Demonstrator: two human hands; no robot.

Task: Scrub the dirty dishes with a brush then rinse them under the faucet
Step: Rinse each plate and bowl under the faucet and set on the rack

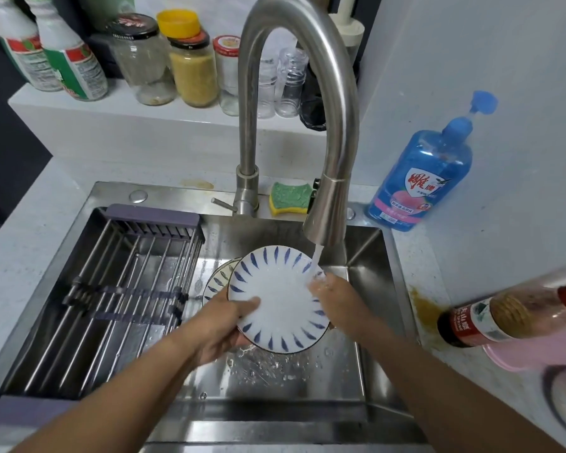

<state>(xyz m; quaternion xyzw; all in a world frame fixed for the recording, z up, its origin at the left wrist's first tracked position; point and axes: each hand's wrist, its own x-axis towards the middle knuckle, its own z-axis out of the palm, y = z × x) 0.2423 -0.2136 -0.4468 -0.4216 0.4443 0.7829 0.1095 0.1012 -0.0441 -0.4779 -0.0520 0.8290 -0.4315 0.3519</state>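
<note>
A white plate with blue leaf marks is tilted over the steel sink, under the running faucet. My left hand grips its left rim, thumb lying on the plate's face. My right hand is at the plate's right rim, where the water stream lands on it; I cannot tell how its fingers lie. Behind the held plate, another patterned plate lies in the sink. No brush is in view.
A drying rack spans the sink's left half. A green and yellow sponge lies beside the faucet base. Blue soap bottle stands at right, a sauce bottle and pink dish farther right. Jars line the back ledge.
</note>
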